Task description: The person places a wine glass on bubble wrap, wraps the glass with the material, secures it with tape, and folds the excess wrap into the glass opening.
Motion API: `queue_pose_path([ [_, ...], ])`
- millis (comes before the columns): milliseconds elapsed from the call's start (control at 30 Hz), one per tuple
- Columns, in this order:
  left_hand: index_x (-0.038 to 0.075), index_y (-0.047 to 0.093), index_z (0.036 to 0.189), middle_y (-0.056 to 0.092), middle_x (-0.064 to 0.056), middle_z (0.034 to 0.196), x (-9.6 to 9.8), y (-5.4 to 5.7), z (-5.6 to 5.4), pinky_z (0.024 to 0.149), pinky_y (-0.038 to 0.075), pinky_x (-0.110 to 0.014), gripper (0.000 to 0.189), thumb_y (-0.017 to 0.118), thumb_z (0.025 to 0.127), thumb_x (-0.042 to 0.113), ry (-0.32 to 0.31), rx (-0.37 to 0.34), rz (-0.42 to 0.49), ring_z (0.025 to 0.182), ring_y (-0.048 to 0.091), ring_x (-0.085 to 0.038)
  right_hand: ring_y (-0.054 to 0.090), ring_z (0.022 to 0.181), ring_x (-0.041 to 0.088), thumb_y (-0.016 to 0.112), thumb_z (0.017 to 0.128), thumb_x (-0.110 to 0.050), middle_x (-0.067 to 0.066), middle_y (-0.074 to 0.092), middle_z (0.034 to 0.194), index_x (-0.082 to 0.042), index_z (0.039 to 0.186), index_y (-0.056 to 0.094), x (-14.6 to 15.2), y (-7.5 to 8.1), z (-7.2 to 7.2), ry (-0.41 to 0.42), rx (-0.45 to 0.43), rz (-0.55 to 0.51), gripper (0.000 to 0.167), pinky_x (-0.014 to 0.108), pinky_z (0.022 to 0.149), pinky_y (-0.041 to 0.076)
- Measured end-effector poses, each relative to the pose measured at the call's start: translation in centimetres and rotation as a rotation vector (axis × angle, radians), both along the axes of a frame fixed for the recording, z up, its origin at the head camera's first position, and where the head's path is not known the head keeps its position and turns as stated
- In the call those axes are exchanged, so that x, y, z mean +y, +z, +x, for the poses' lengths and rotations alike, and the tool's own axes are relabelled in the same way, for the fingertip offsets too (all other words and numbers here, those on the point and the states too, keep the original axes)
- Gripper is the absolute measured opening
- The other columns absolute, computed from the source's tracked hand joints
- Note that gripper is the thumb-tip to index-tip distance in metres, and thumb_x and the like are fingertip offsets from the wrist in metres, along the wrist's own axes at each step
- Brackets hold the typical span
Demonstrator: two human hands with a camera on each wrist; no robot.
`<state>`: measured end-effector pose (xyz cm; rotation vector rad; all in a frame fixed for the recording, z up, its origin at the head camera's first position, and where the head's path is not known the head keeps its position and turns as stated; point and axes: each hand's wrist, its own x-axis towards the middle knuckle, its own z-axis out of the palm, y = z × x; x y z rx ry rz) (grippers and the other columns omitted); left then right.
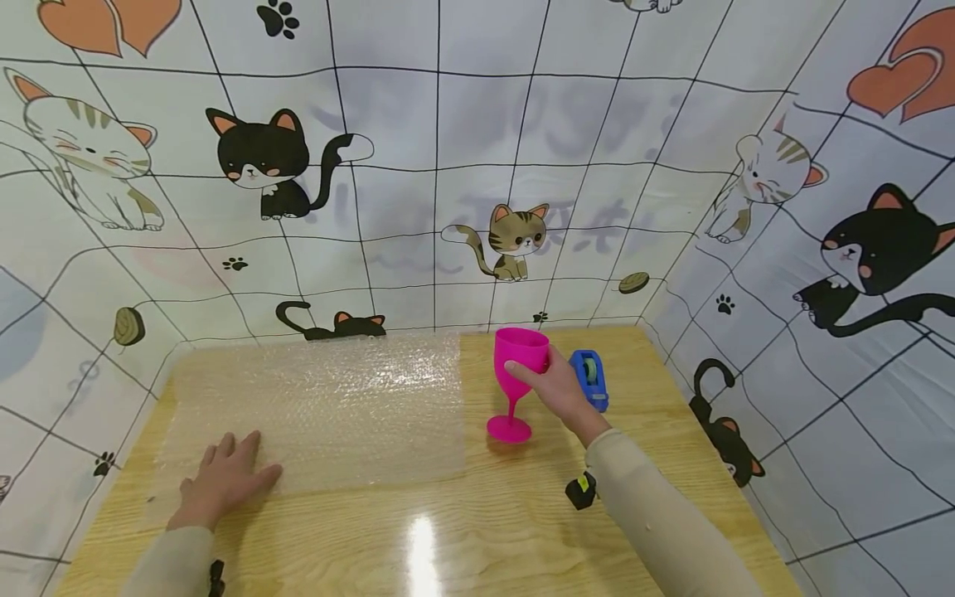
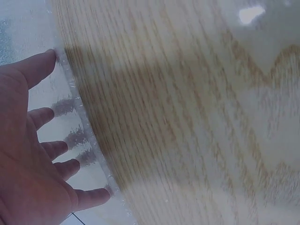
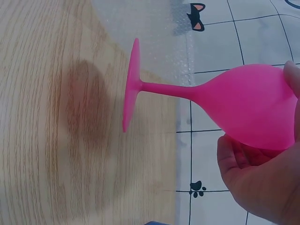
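Observation:
A bright pink plastic goblet point(image 1: 515, 373) is held upright in my right hand point(image 1: 559, 385), whose thumb and fingers wrap its bowl. In the right wrist view the goblet's foot point(image 3: 131, 86) is lifted off the wood, with a shadow beside it. Flat on the table lies a clear sheet of bubble wrap point(image 1: 336, 414). My left hand point(image 1: 227, 479) is spread over its front left part, fingers apart. Seen from the left wrist, the fingertips point(image 2: 96, 198) are near the sheet's edge, and nothing is gripped there.
Just right of the goblet stands a blue tape dispenser point(image 1: 589, 380) with a roll in it. The light wood table point(image 1: 477, 539) meets walls of white cat-print cloth point(image 1: 418, 199) at the back and sides. A small black object point(image 1: 580, 491) is at the right wrist.

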<state>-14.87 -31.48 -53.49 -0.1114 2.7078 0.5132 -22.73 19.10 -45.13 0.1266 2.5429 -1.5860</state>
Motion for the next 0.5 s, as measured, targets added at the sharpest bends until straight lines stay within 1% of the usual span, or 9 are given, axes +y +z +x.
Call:
queue_pose_path([
  [133,0.0,0.023,0.151,0.009,-0.04,0.151,0.2,-0.01,-0.09,0.089,0.022,-0.088,0.097,0.047,0.088,0.07,-0.004,0.012,-0.024,0.134,0.012,-0.063,0.056,0.116,0.026,0.069,0.079,-0.064,0.006,0.058,0.128,-0.017,0.137,0.044,-0.04,0.22,0.13,-0.005,-0.012,0.016,0.079,0.042,0.093,0.051],
  [267,0.001,0.023,0.151,0.01,-0.039,0.151,0.26,-0.34,-0.1,0.088,0.022,-0.088,0.098,0.047,0.087,0.071,0.0,0.012,-0.035,0.133,0.013,-0.063,0.055,0.116,0.026,0.07,0.077,-0.065,0.005,0.058,0.128,-0.017,0.136,0.045,-0.07,0.33,0.19,-0.002,-0.028,0.011,0.079,0.042,0.094,0.051],
  [367,0.002,0.023,0.151,0.01,-0.039,0.152,0.37,-0.47,0.04,0.087,0.023,-0.088,0.099,0.046,0.087,0.073,0.003,0.011,-0.037,0.134,0.013,-0.063,0.055,0.117,0.026,0.069,0.078,-0.066,0.005,0.058,0.129,-0.017,0.137,0.045,-0.08,0.31,0.23,0.009,-0.036,0.013,0.08,0.043,0.095,0.051],
  [500,0.002,0.025,0.151,0.012,-0.039,0.151,0.83,-0.29,0.31,0.086,0.022,-0.088,0.098,0.048,0.086,0.072,0.002,0.018,-0.034,0.132,0.014,-0.063,0.055,0.117,0.026,0.068,0.078,-0.066,0.005,0.058,0.129,-0.018,0.136,0.045,-0.05,0.17,0.33,0.019,-0.044,0.02,0.079,0.042,0.094,0.052],
])
